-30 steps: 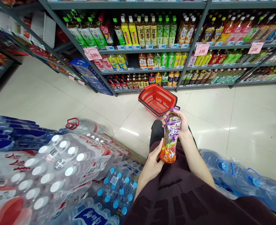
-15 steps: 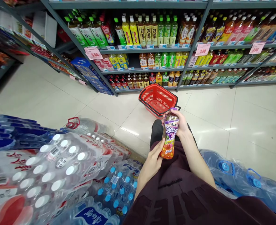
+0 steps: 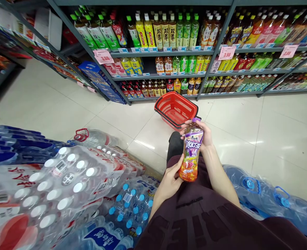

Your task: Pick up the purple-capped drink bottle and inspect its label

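Between my two hands is an iced tea bottle (image 3: 192, 152) with a purple cap and a purple and orange label turned up toward me. My left hand (image 3: 172, 177) grips its lower part, with the thumb along the side of the label. Around the neck and upper side, my right hand (image 3: 204, 133) is closed, and its fingertips show behind the bottle on the far side. Just beyond the bottle, a red shopping basket (image 3: 166, 119) stands on the floor with its inside visible.
Shelves (image 3: 143, 53) of bottled drinks with pink price tags run across the front. Shrink-wrapped water packs (image 3: 72, 173) are stacked at my left. Large water jugs (image 3: 263, 189) lie at my right. Pale tiled floor (image 3: 127, 119) lies between me and the shelves.
The bottle has come slightly closer and turned a little, so its label faces me more squarely. Both hands still hold it; the basket has stayed in place.
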{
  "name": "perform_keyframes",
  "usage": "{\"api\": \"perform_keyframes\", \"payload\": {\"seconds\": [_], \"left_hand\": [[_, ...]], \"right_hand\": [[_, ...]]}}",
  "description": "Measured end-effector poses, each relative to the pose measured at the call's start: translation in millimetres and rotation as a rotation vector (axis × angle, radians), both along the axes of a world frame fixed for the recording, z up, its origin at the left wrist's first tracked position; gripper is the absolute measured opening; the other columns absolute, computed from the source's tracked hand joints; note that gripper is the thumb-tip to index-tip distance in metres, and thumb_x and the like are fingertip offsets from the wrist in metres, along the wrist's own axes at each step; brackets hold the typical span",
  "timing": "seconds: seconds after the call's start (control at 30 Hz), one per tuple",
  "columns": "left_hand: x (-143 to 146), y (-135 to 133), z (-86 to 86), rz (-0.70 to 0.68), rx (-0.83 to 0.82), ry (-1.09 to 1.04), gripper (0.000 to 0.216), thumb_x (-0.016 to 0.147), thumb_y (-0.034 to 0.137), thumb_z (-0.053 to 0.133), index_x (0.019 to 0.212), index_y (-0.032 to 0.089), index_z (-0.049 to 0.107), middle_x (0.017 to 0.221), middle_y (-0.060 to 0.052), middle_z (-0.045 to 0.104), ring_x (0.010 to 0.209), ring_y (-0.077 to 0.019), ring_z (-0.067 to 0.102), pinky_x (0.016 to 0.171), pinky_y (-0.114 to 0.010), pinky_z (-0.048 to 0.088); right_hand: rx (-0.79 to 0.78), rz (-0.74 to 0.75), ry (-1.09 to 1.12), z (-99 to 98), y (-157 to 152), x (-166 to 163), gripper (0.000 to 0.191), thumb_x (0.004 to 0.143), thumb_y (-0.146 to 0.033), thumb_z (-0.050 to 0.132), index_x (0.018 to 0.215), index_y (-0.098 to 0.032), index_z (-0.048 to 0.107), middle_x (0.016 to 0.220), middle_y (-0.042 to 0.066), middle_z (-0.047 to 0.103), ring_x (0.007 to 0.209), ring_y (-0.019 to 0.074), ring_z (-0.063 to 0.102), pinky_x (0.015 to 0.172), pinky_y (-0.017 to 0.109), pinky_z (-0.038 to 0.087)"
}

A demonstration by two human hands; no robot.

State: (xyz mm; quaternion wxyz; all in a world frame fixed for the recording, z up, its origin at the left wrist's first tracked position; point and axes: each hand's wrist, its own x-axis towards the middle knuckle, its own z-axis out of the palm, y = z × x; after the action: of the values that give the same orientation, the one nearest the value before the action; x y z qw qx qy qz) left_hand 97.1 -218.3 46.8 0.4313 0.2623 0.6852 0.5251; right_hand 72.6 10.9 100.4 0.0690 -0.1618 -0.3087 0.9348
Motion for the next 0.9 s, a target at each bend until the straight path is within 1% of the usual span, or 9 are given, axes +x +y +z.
{"api": "perform_keyframes", "payload": {"seconds": [0.07, 0.1, 0.17, 0.27, 0.47, 0.57, 0.7, 0.8, 0.9], "left_hand": [[0.0, 0.9, 1.6, -0.003, 0.005, -0.007, 0.086, 0.093, 0.052, 0.055, 0.164, 0.022, 0.019, 0.16, -0.008, 0.045, 0.127, -0.0076, 0.064, 0.116, -0.018, 0.051], [-0.1, 1.4, 2.1, -0.005, 0.013, -0.009, 0.088, 0.093, 0.052, 0.056, 0.165, 0.021, 0.017, 0.159, -0.009, 0.046, 0.125, -0.0073, 0.064, 0.116, -0.018, 0.05], [-0.5, 2.0, 2.4, -0.005, 0.03, -0.017, 0.091, 0.092, 0.052, 0.057, 0.165, 0.021, 0.013, 0.158, -0.009, 0.047, 0.125, -0.0069, 0.064, 0.118, -0.019, 0.049], [-0.7, 2.3, 2.4, -0.002, 0.039, -0.034, 0.091, 0.092, 0.051, 0.057, 0.165, 0.022, 0.011, 0.16, -0.008, 0.046, 0.126, -0.0067, 0.064, 0.121, -0.02, 0.047], [0.6, 3.1, 4.0, 0.005, 0.026, -0.031, 0.089, 0.093, 0.05, 0.057, 0.165, 0.026, 0.012, 0.163, -0.006, 0.041, 0.132, -0.0081, 0.061, 0.122, -0.021, 0.046], [1.2, 4.0, 6.1, 0.008, 0.029, -0.05, 0.089, 0.092, 0.047, 0.058, 0.165, 0.027, 0.012, 0.163, -0.006, 0.042, 0.131, -0.008, 0.062, 0.122, -0.022, 0.046], [1.5, 4.7, 8.9, 0.01, 0.02, -0.094, 0.092, 0.092, 0.048, 0.057, 0.166, 0.028, 0.006, 0.163, -0.007, 0.041, 0.127, -0.0074, 0.064, 0.116, -0.018, 0.05], [1.3, 4.6, 9.6, 0.004, 0.011, -0.066, 0.093, 0.092, 0.049, 0.058, 0.165, 0.028, 0.006, 0.161, -0.006, 0.044, 0.125, -0.0067, 0.065, 0.114, -0.017, 0.051], [0.9, 4.4, 9.3, -0.004, 0.009, -0.026, 0.092, 0.092, 0.049, 0.058, 0.165, 0.025, 0.007, 0.159, -0.008, 0.046, 0.123, -0.0076, 0.065, 0.112, -0.018, 0.053]], "right_hand": [[-0.018, -0.022, -0.026, 0.6, -1.1, -1.6, 0.046, 0.068, -0.047, 0.076, 0.09, -0.012, 0.057, 0.081, 0.003, 0.066, 0.068, 0.0191, 0.067, 0.06, 0.034, 0.061], [-0.028, -0.027, -0.048, 0.7, -1.4, -2.5, 0.044, 0.069, -0.046, 0.075, 0.087, -0.012, 0.055, 0.079, 0.003, 0.064, 0.065, 0.0178, 0.065, 0.058, 0.033, 0.06], [-0.047, -0.03, -0.097, 0.8, -1.7, -4.2, 0.043, 0.068, -0.045, 0.075, 0.085, -0.013, 0.053, 0.078, 0.002, 0.063, 0.064, 0.017, 0.064, 0.055, 0.031, 0.058], [-0.059, -0.042, -0.141, 1.1, -1.2, -5.5, 0.043, 0.066, -0.045, 0.075, 0.085, -0.013, 0.053, 0.078, 0.002, 0.063, 0.063, 0.0169, 0.063, 0.052, 0.03, 0.057], [-0.078, -0.048, -0.139, 2.0, -1.1, -4.1, 0.036, 0.071, -0.042, 0.071, 0.084, -0.012, 0.055, 0.079, 0.003, 0.063, 0.066, 0.0127, 0.062, 0.063, 0.03, 0.061], [-0.066, -0.046, -0.134, 1.5, -1.3, -3.7, 0.036, 0.072, -0.042, 0.07, 0.084, -0.012, 0.055, 0.078, 0.003, 0.063, 0.065, 0.0132, 0.062, 0.063, 0.031, 0.062], [-0.057, -0.029, -0.119, -0.9, -0.4, -4.1, 0.037, 0.072, -0.043, 0.071, 0.085, -0.013, 0.054, 0.079, 0.003, 0.063, 0.065, 0.0142, 0.063, 0.063, 0.033, 0.062], [-0.041, -0.02, -0.116, -1.9, 0.5, -4.2, 0.04, 0.069, -0.044, 0.072, 0.085, -0.013, 0.054, 0.079, 0.003, 0.063, 0.064, 0.0155, 0.063, 0.06, 0.034, 0.061], [-0.031, -0.021, -0.111, -1.7, 0.5, -3.8, 0.039, 0.07, -0.044, 0.072, 0.086, -0.013, 0.054, 0.079, 0.003, 0.063, 0.064, 0.0154, 0.063, 0.056, 0.031, 0.059]]}}
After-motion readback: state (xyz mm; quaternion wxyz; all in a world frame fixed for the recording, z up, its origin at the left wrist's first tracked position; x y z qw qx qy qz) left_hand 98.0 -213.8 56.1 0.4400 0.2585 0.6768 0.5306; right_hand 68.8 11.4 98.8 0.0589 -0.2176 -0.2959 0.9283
